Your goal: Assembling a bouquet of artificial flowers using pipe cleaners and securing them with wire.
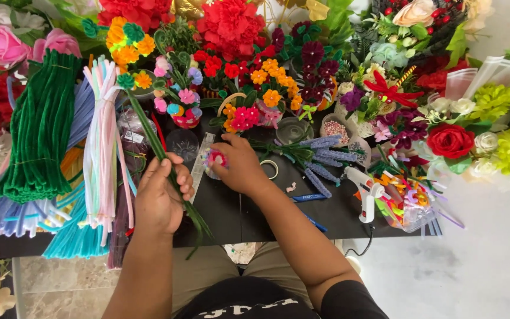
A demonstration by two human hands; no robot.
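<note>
From the head view, my left hand [162,192] has its fingers clamped on a bundle of green stems [166,159] whose long axis runs from the orange-and-green flower heads up-left down toward my lap. My right hand [237,168], just beside it, has its fingertips pinched on a small pink flower [215,158]. Around them on the black table [326,218] lie the pipe-cleaner bundles [98,147] to the left, lavender sprigs [323,159] and a glue gun [366,192] to the right.

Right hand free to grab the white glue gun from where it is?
Probably not right away: the right hand is closed on a small pink flower piece. The glue gun lies uncovered to its right on the black table.
</note>
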